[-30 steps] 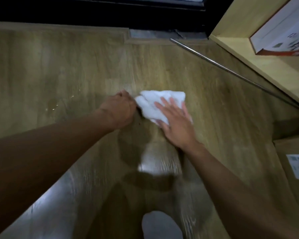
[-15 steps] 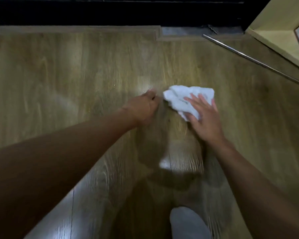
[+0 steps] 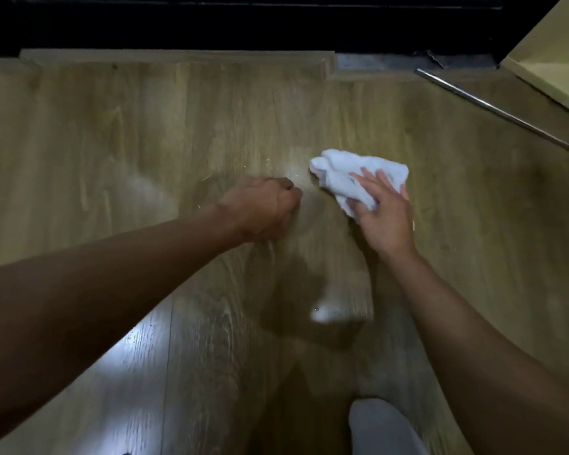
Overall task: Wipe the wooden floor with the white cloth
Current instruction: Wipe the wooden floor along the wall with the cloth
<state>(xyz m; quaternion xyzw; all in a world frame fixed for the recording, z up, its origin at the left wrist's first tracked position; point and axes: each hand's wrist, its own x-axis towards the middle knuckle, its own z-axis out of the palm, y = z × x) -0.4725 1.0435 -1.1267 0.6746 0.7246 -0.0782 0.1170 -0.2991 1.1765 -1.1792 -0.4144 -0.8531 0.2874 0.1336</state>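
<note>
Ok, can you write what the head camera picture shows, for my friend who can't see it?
A person's flat right hand presses a crumpled white cloth onto a wooden floor. The left hand, curled like a fist, rests on the floor just beside the cloth. A thin metal rod lies far right.

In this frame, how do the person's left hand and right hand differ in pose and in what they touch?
The left hand is curled into a fist; the right hand has straight, spread fingers. The left hand touches no cloth and shows nothing held; the right hand presses down the crumpled white cloth. Both are low over the wooden plank floor, side by side but apart.
</note>
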